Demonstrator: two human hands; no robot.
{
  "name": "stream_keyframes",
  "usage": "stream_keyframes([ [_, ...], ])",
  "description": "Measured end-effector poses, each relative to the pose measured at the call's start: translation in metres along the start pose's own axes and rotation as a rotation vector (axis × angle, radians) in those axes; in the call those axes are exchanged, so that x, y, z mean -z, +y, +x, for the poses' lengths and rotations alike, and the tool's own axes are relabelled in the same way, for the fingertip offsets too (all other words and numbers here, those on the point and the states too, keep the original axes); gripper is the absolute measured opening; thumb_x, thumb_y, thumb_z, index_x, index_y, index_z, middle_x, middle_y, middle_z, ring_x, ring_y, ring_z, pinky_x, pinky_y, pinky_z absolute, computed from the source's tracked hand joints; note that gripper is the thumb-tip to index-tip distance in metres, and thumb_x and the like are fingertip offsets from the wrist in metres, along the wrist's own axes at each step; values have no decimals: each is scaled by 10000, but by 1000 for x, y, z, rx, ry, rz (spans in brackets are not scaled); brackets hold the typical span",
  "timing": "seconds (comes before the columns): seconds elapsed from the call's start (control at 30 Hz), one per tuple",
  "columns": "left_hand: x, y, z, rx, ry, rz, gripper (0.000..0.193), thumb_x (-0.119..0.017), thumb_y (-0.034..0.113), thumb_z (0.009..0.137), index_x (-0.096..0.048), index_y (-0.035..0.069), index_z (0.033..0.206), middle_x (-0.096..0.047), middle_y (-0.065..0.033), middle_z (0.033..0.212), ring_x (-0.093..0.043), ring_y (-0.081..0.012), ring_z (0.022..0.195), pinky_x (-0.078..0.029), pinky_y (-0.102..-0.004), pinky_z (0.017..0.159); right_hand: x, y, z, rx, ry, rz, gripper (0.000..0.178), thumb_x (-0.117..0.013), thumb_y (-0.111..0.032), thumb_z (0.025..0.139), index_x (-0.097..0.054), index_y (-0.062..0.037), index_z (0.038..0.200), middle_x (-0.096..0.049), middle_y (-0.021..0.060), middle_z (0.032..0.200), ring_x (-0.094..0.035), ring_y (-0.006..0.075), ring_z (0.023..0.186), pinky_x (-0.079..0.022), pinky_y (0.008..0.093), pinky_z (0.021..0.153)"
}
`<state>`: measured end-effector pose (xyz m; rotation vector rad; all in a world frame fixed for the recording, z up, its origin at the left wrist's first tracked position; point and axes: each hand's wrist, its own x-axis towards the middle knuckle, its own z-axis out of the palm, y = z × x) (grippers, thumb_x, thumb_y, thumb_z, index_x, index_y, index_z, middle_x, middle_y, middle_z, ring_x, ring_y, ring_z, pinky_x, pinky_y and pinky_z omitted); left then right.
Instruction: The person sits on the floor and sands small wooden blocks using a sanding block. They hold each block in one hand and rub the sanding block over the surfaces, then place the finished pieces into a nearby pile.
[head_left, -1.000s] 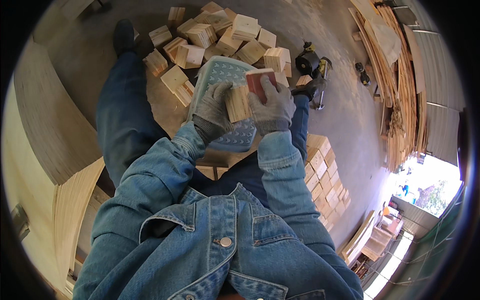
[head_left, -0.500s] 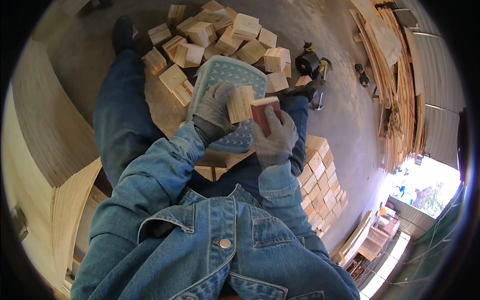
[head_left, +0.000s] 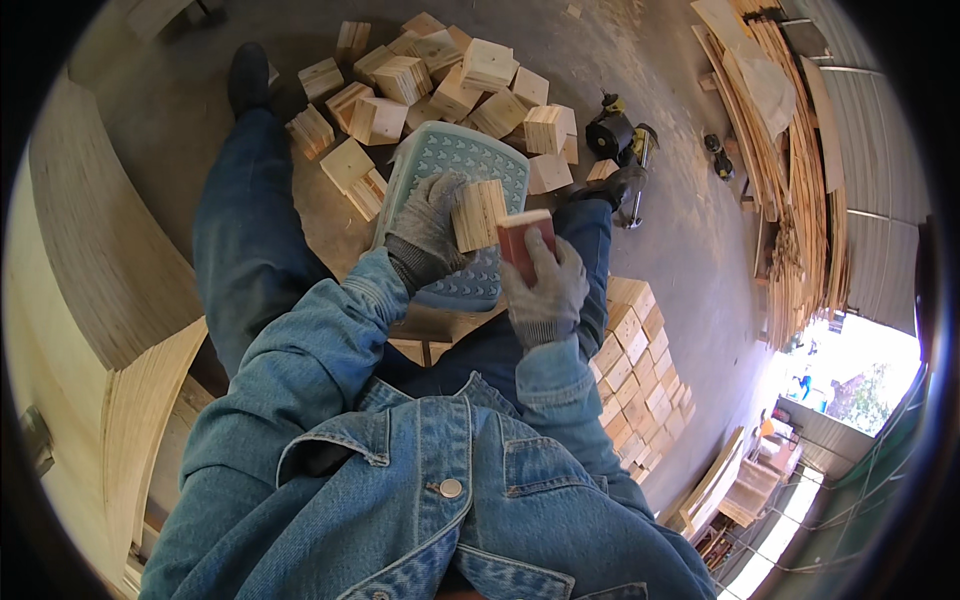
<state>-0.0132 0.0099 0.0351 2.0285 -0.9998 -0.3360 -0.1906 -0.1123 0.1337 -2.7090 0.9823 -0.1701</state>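
My left hand (head_left: 428,226), in a grey knit work glove, is closed round a pale wooden block (head_left: 479,215) with layered edges. My right hand (head_left: 547,291), gloved too, grips a sanding block (head_left: 525,243), a wood piece wrapped in reddish-brown abrasive paper. The sanding block's upper left edge is close against the right side of the wooden block; I cannot tell whether they touch. Both hands are above a pale blue-green plastic stool (head_left: 466,153) with a raised pattern, which stands between my legs.
Loose wooden blocks (head_left: 488,66) lie heaped on the floor beyond the stool. To the right, more blocks (head_left: 640,370) are stacked in rows. Power tools (head_left: 614,134) rest near my right foot. Long boards (head_left: 790,150) lean along the right wall; curved plywood sheets (head_left: 105,220) stand at the left.
My right hand and the sanding block have shifted slightly left and down. My left hand keeps its hold on the wooden block. The whole view has tilted a little.
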Motion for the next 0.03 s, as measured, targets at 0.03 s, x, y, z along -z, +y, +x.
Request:
stream_keyframes([
  [0.03, -1, 0, 0, -1, -3, -7, 1086, -923, 416, 664, -376, 111, 1551, -445, -192, 1493, -438, -409, 1412, -385, -455, 1243, 1, 11, -9, -14, -48, 64, 707, -866, -435, 820, -651, -265, 1471, -546, 203, 1515, -530, 414, 1387, -389, 559, 1174],
])
